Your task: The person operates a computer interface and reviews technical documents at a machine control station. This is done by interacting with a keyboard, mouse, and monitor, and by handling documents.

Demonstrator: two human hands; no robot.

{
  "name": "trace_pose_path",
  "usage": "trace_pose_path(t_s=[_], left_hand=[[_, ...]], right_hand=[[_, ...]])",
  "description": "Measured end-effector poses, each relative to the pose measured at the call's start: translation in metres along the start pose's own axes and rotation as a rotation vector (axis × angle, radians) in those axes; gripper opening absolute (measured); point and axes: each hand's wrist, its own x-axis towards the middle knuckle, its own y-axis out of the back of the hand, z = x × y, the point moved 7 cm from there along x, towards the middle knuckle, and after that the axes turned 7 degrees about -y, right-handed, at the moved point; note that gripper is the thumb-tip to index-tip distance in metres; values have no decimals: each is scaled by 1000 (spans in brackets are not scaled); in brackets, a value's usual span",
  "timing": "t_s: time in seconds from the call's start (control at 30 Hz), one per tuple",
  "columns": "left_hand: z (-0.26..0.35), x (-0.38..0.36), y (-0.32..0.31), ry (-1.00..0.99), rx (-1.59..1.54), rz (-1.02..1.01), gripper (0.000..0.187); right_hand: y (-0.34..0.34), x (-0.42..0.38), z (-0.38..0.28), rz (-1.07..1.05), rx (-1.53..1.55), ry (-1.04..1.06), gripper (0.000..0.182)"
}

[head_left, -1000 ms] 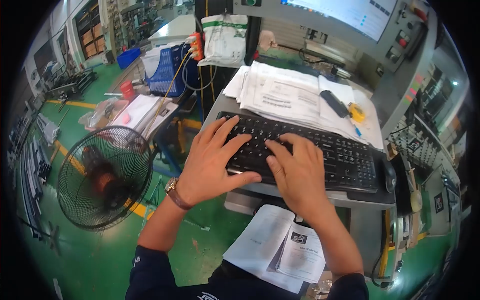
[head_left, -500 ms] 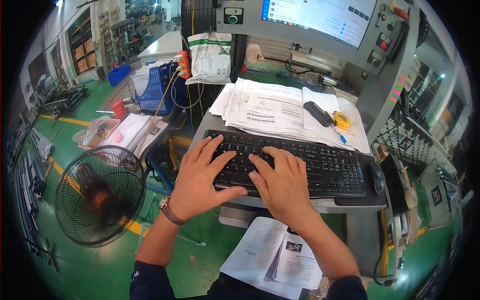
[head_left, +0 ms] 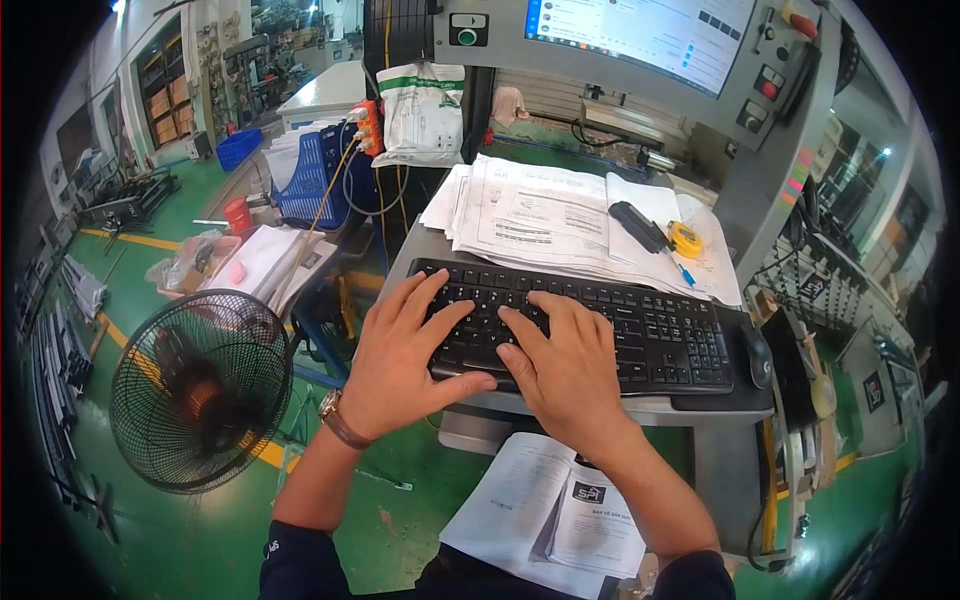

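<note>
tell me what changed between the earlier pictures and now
Mostly the view: since the first picture, the keyboard, papers and screen have slid down and a little left in the frame. Nothing was visibly taken hold of or let go. The left hand and right hand stayed on the keyboard, and the mouse beside it.

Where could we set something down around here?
The floor between the left arm and booklet looks mostly bare, like the white tabletop behind the power strip. Papers, keyboard, mouse, left hand and right hand crowd the desk.
</note>
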Motion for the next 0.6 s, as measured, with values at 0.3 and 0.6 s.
trace_pose_path(t_s=[0.3,0.6], left_hand=[[-1,-1,-1,-10,-1,-2,85],[-2,-3,5,-29,-85,76,76]], right_hand=[[-3,-1,0,-6,-24,1,41],[8,-11,-1,12,47,-1,38]])
